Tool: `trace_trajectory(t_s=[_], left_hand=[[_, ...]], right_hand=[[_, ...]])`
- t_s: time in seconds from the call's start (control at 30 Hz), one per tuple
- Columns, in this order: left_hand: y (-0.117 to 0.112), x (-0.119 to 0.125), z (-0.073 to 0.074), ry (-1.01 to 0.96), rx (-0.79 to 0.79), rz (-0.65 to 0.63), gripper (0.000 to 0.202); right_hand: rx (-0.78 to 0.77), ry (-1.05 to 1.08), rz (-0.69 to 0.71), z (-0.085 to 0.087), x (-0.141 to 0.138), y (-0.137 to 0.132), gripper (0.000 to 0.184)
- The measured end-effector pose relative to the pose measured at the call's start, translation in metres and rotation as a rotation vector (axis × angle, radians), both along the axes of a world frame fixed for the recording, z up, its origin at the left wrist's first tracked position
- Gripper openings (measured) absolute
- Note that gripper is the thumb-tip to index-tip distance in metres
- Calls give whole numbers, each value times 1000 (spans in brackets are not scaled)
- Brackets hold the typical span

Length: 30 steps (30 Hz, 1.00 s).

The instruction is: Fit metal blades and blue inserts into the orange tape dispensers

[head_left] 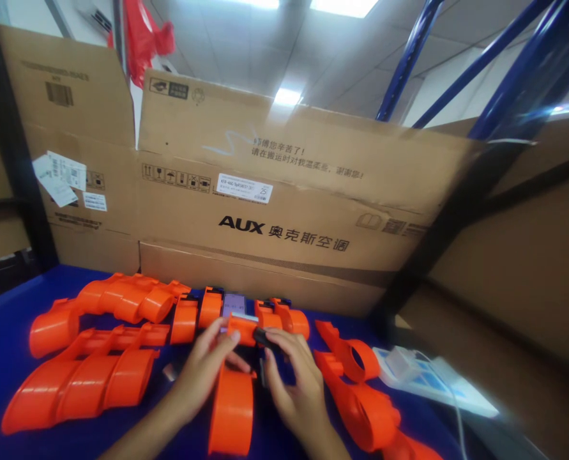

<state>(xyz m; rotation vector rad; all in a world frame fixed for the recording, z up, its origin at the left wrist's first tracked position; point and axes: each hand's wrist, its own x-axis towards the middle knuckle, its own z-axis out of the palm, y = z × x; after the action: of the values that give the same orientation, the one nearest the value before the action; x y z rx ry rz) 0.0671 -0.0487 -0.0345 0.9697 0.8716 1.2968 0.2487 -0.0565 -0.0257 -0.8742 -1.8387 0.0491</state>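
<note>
My left hand point(211, 355) is closed on an orange plastic piece point(242, 331) with a pale strip along its top edge. Against the right end of that piece, my right hand point(294, 377) pinches a small black part point(262, 336). Just below the hands is an orange curved band point(231, 412); whether it joins the held piece is hidden. Behind them, several orange bands with black parts on top, such as this orange band point(184, 321), stand in a row. A phone-like screen point(235, 304) shows among them, partly covered by the held piece.
More orange bands point(85, 383) lie in rows at the left, and others point(368, 409) at the right. A white power strip point(449, 386) with a plugged-in adapter point(402, 364) and cable lies at the right. A cardboard wall point(284, 268) backs the blue surface point(6, 326).
</note>
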Motion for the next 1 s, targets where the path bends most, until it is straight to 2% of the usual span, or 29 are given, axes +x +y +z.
trace_trajectory(t_s=[0.2,0.4,0.67,0.83,1.0], left_hand=[[-3,3,0,71,151,-57,40],[-3,4,-2,75,136,-147,41],[-10,7,-1,22,119,-151,40],[-9,8,-3,-7,105,-187,44],[-4,4,-8,-16,53,-140,45]], right_hand=[[20,-35,-20,7,-2,-5,32],[14,49,-75,2,-5,-6,29],[-14,58,-108,1,-7,-5,25],[-85,56,-15,3,-8,-7,30],[-131,51,69,5,-8,-5,27]])
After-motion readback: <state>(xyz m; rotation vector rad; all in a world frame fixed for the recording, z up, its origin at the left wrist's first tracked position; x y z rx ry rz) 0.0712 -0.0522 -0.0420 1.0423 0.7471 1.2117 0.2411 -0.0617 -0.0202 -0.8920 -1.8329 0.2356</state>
